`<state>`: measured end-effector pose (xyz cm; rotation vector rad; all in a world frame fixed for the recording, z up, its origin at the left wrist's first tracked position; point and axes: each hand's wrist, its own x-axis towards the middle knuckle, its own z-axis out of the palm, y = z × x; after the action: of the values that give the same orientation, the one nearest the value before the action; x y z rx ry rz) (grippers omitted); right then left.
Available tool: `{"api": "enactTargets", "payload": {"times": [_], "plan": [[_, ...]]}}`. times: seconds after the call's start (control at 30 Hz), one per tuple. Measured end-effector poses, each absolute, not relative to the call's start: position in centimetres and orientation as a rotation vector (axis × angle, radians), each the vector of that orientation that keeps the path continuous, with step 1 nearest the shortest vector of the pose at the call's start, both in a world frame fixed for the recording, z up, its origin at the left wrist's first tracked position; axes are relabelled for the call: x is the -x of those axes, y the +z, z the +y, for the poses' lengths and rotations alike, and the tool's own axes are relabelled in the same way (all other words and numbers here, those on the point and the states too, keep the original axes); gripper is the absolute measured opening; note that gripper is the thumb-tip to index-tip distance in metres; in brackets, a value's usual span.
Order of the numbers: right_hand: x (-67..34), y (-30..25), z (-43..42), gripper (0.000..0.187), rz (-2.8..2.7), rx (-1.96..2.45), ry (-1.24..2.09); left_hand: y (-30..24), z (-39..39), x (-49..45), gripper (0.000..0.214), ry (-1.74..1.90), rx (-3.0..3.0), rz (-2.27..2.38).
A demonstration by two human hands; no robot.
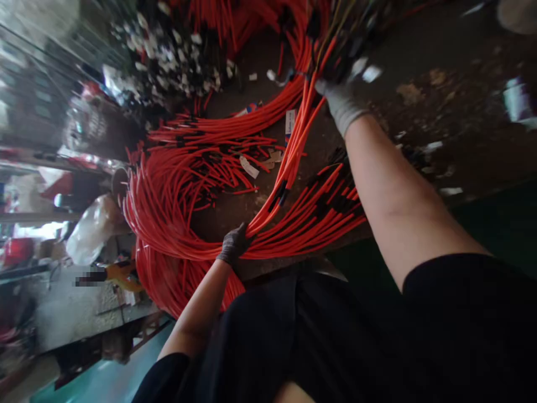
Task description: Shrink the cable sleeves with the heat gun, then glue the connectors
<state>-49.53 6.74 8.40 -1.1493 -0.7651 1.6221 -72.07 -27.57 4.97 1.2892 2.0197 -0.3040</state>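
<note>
Orange-red cable bundle (285,162) stretches taut between the two hands, which stand well apart, each clamped on it. The left hand (235,243), in a dark glove (233,245), closes around the bundle's lower stretch, while the right hand (342,106), in a pale knit glove (343,109), grips it higher up, its fingers partly blurred. Beyond the right hand, thin wire ends (335,28) fan out. Black sleeves (279,196) band the cables just above the left hand. Between the hands and to the left, more orange-red cables (180,190) lie in big looped heaps on a dark, stained work surface (432,123), with paper tags (249,167) among them. Farther out past the right hand's side of the heaps sits a pile of small white and black parts (168,56), too blurred to name. Left of the left hand hangs a clear plastic bag (93,229).
</note>
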Motion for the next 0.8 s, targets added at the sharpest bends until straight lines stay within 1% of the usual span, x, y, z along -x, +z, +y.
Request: {"api": "enactTargets", "payload": {"times": [0.03, 0.07, 0.1, 0.17, 0.2, 0.27, 0.33, 0.47, 0.6, 0.7, 0.73, 0.8], "plan": [[49.0, 7.3, 5.9, 0.062, -0.889, 1.247, 1.453, 4.7, -26.8, 71.8, 0.056, -0.337, -1.261, 2.051], [48.6, 6.1, 4.1, 0.059, -1.277, 1.381, 1.183, 4.6, -26.2, 71.4, 0.056, -0.365, -1.245, 2.077], [48.5, 5.0, 1.4, 0.05, -1.627, 1.355, 0.964, 4.8, -25.6, 71.1, 0.054, -0.392, -1.235, 2.098], [49.2, 2.9, -5.3, 0.031, -1.895, 1.135, 0.995, 5.4, -24.7, 70.5, 0.05, -0.442, -1.231, 2.125], [50.0, 1.8, -8.6, 0.027, -2.048, 0.97, 1.037, 5.8, -24.5, 70.3, 0.05, -0.466, -1.226, 2.13], [51.9, -0.3, -13.2, 0.034, -2.461, 0.522, 0.931, 6.8, -24.4, 70.3, 0.05, -0.507, -1.212, 2.123], [53.2, -2.0, -14.2, 0.028, -2.6, 0.355, 0.855, 7.9, -24.5, 70.7, 0.051, -0.537, -1.193, 2.101], [52.8, -4.4, -9.1, 0.024, -2.634, 0.417, 0.842, 9.9, -24.8, 71.9, 0.051, -0.527, -1.189, 2.065], [51.0, -5.1, -3.2, 0.017, -2.659, 0.51, 0.907, 10.6, -24.6, 72.5, 0.054, -0.422, -1.181, 2.088], [48.8, -4.6, -0.6, 0.017, -2.398, 1.034, 0.977, 10.1, -24.8, 72.8, 0.045, -0.28, -1.136, 2.075], [48.0, -4.2, -0.4, 0.02, -2.207, 1.268, 1.004, 9.9, -24.9, 72.8, 0.041, -0.2, -1.089, 2.045], [46.8, -2.8, -1.4, 0.025, -1.623, 1.638, 1.178, 9.5, -25.1, 72.8, 0.038, -0.046, -0.975, 1.949]]}}
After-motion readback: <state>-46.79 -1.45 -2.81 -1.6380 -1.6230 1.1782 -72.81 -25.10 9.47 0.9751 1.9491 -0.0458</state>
